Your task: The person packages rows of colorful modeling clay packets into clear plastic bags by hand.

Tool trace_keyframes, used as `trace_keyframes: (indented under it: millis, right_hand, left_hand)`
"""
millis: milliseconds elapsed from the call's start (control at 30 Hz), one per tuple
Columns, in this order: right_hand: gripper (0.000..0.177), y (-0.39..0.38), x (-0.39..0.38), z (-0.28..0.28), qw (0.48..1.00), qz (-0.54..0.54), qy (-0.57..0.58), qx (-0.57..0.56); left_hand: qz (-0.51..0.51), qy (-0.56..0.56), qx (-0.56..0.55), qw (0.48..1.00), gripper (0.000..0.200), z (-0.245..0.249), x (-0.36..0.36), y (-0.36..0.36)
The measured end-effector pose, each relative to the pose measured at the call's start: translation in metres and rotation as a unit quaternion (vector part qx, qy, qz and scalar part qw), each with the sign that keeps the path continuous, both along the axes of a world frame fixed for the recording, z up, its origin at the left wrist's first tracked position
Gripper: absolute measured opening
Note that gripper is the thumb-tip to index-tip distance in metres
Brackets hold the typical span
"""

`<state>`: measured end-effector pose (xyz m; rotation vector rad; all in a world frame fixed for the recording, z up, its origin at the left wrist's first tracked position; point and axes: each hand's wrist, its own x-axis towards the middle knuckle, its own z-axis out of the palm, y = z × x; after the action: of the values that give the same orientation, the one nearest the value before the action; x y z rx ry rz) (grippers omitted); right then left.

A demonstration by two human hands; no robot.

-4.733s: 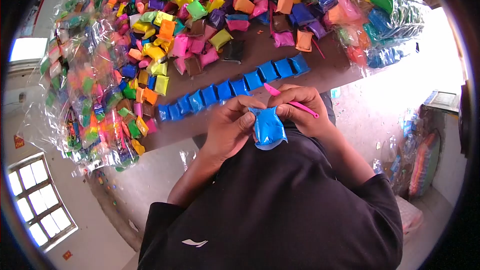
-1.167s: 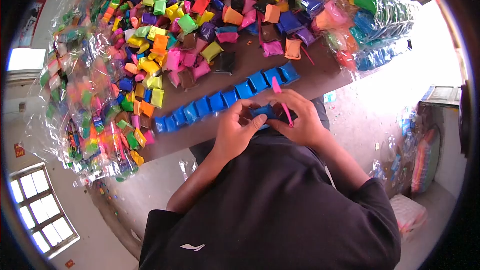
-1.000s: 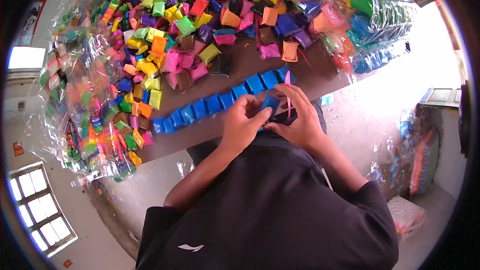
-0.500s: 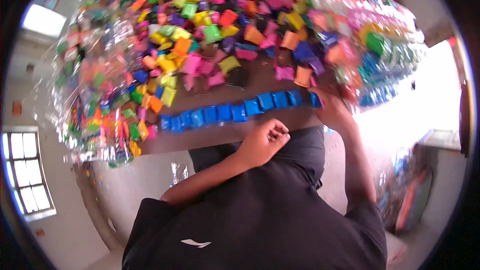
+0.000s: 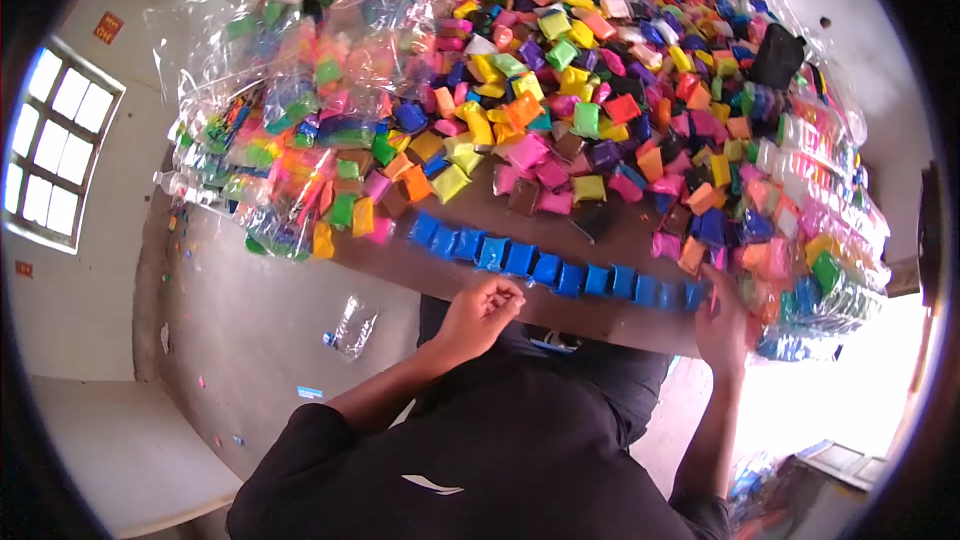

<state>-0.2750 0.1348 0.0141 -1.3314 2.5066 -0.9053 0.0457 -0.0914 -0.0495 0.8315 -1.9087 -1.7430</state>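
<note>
Blue packet row [image 5: 560,275] slants lower right; right hand [image 5: 722,325] at its far end, fingers' grip unclear; left hand [image 5: 485,305] curled closed mid-row

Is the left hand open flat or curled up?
Curled up: on the left hand the fingers fold into the palm, just beside the row of blue packets.

Mixed-colour pkts [image 5: 560,140] heaped on table [image 5: 400,265]; clear bags [image 5: 270,120]; window [image 5: 55,140].
</note>
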Motion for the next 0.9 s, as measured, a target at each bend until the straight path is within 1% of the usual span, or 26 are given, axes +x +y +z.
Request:
trace_keyframes:
  millis: [33,67,100,133,167,200,233,267,300,333,367,400,433,467,500,533,567,600,633,667,700,733,767,833,867,900]
  right_hand:
    - [0.056,-0.009,0.0,0.002,1.0,0.011,-0.016,-0.015]
    - [0.055,-0.018,-0.002,0.003,0.999,0.022,-0.031,-0.031]
    - [0.052,-0.031,-0.005,-0.001,0.999,0.035,0.012,-0.024]
    - [0.052,-0.045,-0.008,-0.003,0.999,0.038,0.019,-0.027]
    - [0.051,-0.06,-0.012,-0.005,0.999,0.046,0.022,-0.011]
    - [0.051,-0.076,-0.016,-0.006,0.998,0.053,0.024,0.005]
    - [0.052,-0.091,-0.025,-0.009,0.998,0.058,-0.021,-0.001]
    - [0.052,-0.107,-0.035,-0.015,0.998,0.06,-0.015,-0.003]
    - [0.052,-0.123,-0.044,-0.021,0.995,0.049,0.076,-0.03]
    - [0.052,-0.134,-0.051,-0.025,0.984,0.038,0.166,-0.057]
    - [0.052,-0.142,-0.056,-0.024,0.986,0.019,0.163,-0.037]
    - [0.052,-0.15,-0.056,-0.024,0.984,0.022,0.169,-0.04]
    - [0.051,-0.158,-0.053,-0.025,0.985,0.002,0.166,-0.056]
    - [0.049,-0.165,-0.048,-0.023,0.984,-0.018,0.162,-0.071]
    - [0.046,-0.172,-0.026,-0.008,0.983,-0.014,0.171,-0.06]
    - [0.046,-0.177,-0.017,-0.013,0.982,-0.012,0.176,-0.063]
    - [0.044,-0.18,-0.011,-0.026,0.982,0.017,0.167,-0.08]
    - [0.042,-0.18,-0.002,-0.034,0.982,0.044,0.158,-0.097]
    - [0.042,-0.181,0.011,-0.03,0.981,0.044,0.161,-0.099]
    - [0.04,-0.181,0.026,-0.026,0.985,0.042,0.135,-0.096]
    - [0.038,-0.181,0.038,-0.022,0.989,0.039,0.107,-0.092]
    - [0.038,-0.179,0.044,-0.02,0.99,0.036,0.107,-0.089]
    - [0.037,-0.175,0.051,-0.019,0.99,0.038,0.094,-0.094]
    - [0.035,-0.166,0.057,-0.017,0.992,0.032,0.08,-0.094]
    - [0.034,-0.16,0.06,-0.017,0.993,0.033,0.069,-0.088]
    - [0.033,-0.153,0.063,-0.018,0.995,0.034,0.057,-0.081]
  left_hand:
    - [0.027,0.014,0.007,1.0,0.012,-0.002,0.003,-0.007]
    - [0.031,0.021,0.006,0.999,0.012,-0.004,0.005,-0.017]
    - [0.057,0.027,-0.002,0.998,0.013,-0.006,0.007,-0.029]
    - [0.082,0.032,-0.01,0.996,0.013,-0.005,0.008,-0.043]
    - [0.116,0.031,-0.041,0.992,0.016,-0.003,0.009,-0.06]
    - [0.15,-0.022,-0.142,0.978,0.018,0.011,0.008,-0.079]
    - [0.182,-0.076,-0.239,0.951,0.021,0.026,0.006,-0.102]
    - [0.241,-0.076,-0.266,0.93,0.023,0.029,0.004,-0.131]
    - [0.3,-0.076,-0.29,0.905,0.026,0.032,0.002,-0.16]
    - [0.327,-0.075,-0.39,0.857,0.028,0.061,0.001,-0.178]
    - [0.352,-0.072,-0.485,0.797,0.031,0.096,-0.001,-0.195]
    - [0.338,-0.06,-0.537,0.77,0.033,0.111,-0.004,-0.218]
    - [0.324,-0.049,-0.587,0.74,0.035,0.123,-0.007,-0.239]
    - [0.331,-0.045,-0.586,0.738,0.035,0.128,-0.015,-0.259]
    - [0.306,-0.07,-0.624,0.715,0.038,0.128,-0.026,-0.278]
    - [0.28,-0.094,-0.661,0.69,0.041,0.128,-0.036,-0.291]
    - [0.284,-0.092,-0.661,0.689,0.041,0.125,-0.044,-0.301]
    - [0.3,-0.127,-0.679,0.658,0.043,0.123,-0.053,-0.308]
    - [0.315,-0.16,-0.695,0.626,0.045,0.125,-0.058,-0.314]
    - [0.316,-0.157,-0.696,0.625,0.045,0.128,-0.06,-0.321]
    - [0.276,-0.237,-0.643,0.674,0.048,0.131,-0.062,-0.325]
    - [0.229,-0.315,-0.58,0.715,0.05,0.132,-0.064,-0.328]
    - [0.222,-0.314,-0.579,0.719,0.05,0.131,-0.065,-0.331]
    - [0.209,-0.222,-0.598,0.741,0.05,0.128,-0.061,-0.342]
    - [0.202,-0.22,-0.596,0.746,0.05,0.128,-0.061,-0.35]
    - [0.221,-0.213,-0.596,0.742,0.047,0.128,-0.061,-0.36]
